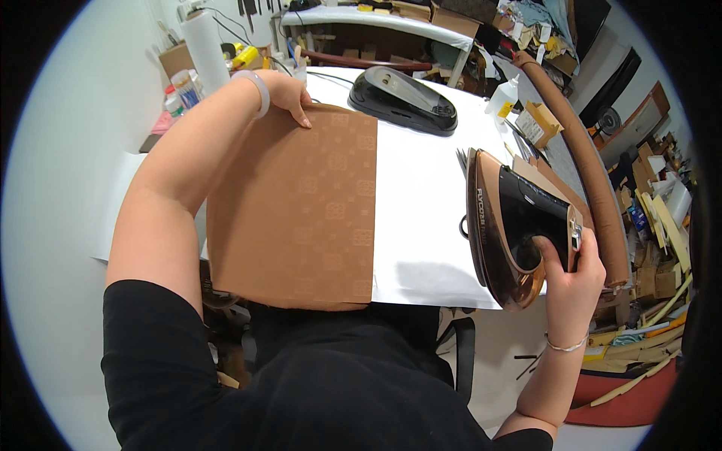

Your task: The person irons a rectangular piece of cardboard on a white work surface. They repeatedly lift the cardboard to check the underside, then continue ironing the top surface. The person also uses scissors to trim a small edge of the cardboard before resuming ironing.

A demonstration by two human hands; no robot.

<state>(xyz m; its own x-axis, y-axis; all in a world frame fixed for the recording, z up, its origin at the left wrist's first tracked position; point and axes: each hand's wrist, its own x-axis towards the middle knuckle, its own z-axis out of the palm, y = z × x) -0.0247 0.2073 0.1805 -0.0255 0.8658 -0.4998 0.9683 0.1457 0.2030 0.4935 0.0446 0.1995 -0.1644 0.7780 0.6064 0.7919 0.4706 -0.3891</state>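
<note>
A brown patterned piece of fabric (293, 218) lies on the left of the white-covered table, its near edge reaching the table's front. My left hand (289, 94) is closed on its far edge, thumb on top; the other fingers are partly hidden. My right hand (575, 267) is wrapped round the handle of a black and copper-coloured clothes iron (519, 218). The iron is tipped on its side over the right part of the table, apart from the fabric, its soleplate facing left. A glossy black iron base (402, 99) stands beyond the fabric.
A white squeeze bottle (504, 98) and a small cardboard box (538, 124) stand at the far right. A long brown roll (579, 150) runs along the right side. Farther left stand a white roll (204, 52) and several jars. A chair armrest (462, 361) is below the table.
</note>
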